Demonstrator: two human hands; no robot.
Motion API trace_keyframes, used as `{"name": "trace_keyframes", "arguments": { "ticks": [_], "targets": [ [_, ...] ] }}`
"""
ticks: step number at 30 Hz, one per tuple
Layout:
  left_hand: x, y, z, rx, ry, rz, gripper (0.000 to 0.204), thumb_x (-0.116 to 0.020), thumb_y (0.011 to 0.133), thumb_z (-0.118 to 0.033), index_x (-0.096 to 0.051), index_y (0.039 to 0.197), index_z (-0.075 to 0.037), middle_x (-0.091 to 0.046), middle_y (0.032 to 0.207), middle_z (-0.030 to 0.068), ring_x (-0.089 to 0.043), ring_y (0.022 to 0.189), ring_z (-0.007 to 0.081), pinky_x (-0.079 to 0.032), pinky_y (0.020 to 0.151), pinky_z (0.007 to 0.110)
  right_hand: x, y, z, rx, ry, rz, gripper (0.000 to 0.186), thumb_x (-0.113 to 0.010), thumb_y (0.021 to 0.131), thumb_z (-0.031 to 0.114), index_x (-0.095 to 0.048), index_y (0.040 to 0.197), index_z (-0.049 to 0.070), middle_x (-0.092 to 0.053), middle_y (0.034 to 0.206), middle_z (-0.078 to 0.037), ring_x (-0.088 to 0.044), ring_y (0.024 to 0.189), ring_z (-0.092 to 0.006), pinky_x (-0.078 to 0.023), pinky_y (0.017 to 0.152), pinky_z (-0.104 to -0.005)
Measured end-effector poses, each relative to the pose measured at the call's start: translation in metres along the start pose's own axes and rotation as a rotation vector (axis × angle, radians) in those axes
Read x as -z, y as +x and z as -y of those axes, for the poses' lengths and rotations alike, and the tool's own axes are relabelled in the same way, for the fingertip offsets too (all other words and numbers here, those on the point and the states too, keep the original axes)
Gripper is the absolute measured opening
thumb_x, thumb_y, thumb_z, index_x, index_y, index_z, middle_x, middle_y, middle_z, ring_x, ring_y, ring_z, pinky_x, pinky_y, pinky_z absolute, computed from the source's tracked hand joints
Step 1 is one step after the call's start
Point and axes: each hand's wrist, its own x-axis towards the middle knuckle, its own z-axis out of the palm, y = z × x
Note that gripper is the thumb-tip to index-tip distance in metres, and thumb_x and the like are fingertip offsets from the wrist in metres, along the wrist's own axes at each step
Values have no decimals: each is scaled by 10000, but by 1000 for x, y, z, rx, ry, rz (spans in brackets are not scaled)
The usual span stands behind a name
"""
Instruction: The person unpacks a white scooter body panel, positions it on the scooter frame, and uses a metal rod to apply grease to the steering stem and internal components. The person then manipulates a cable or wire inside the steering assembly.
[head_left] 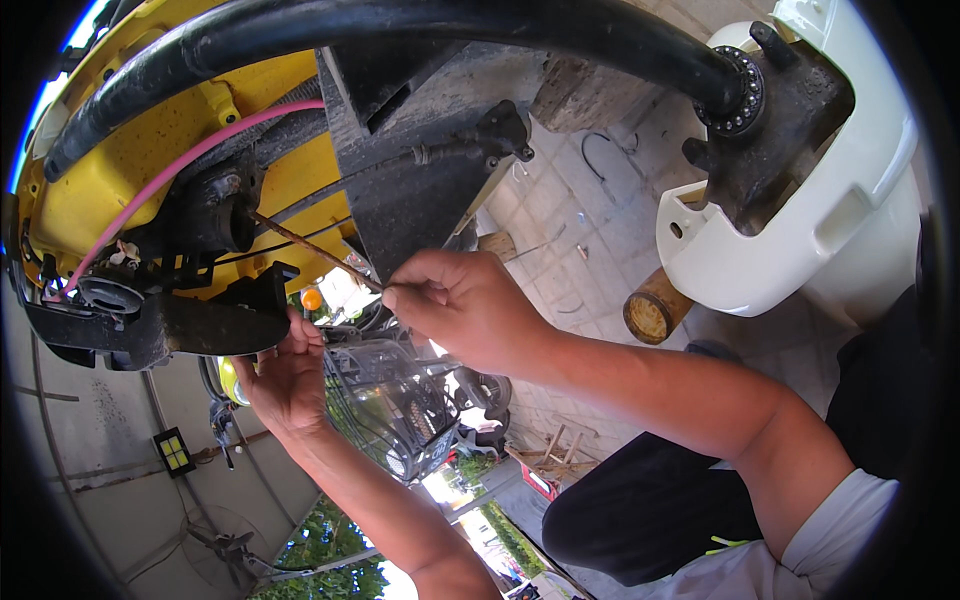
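Holds the bare right forearm (660, 385) slanting leftward from the near right, with elbow (780, 435) bent; pinches with thumb and forefinger of the right hand (470, 305), other fingers curled; extends the left forearm (385, 500) from the near edge toward the left, showing the palm side of the left hand (290, 388), fingertips partly hidden

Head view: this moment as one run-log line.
left hand: at edge of black plastic part | right hand: pinching thin brown rod | nearby: pink tube, white shell
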Motion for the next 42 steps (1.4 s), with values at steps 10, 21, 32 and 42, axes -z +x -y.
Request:
{"name": "trace_keyframes", "arguments": {
  "ticks": [10,21,32,42],
  "targets": [
    [-2,-1,1,-15,9,-19,519,-591,946,-413,-515,1235,11,-615,1202,192,-604,1121,372,-437,961,497,-1,-2,-4,-48,33,12,130,-629,941,119,-628,935,-10,-609,706,-10,-586,619,-63,-472,557,-233],
    [-5,-2,2,-12,2,-33,504,-602,941,-394,-513,1237,4,-616,1206,182,-607,1109,365,-443,951,492,-4,1,-12,-5,-15,2,129,-629,944,121,-629,934,-8,-611,712,-13,-595,625,-62,-471,549,-229],
    [-4,-2,1,-13,7,-28,507,-605,938,-387,-512,1232,15,-619,1197,190,-609,1103,368,-442,956,492,-5,0,-7,-32,-13,-14,130,-633,940,120,-621,920,-8,-611,716,-17,-589,609,-65,-468,542,-232],
    [-5,-1,1,-12,7,-30,515,-589,946,-396,-514,1235,22,-618,1195,194,-602,1114,363,-444,959,482,-9,3,-14,-10,-6,-44,126,-653,926,113,-624,920,-9,-613,704,-11,-583,612,-56,-478,549,-227]
  ]
}}
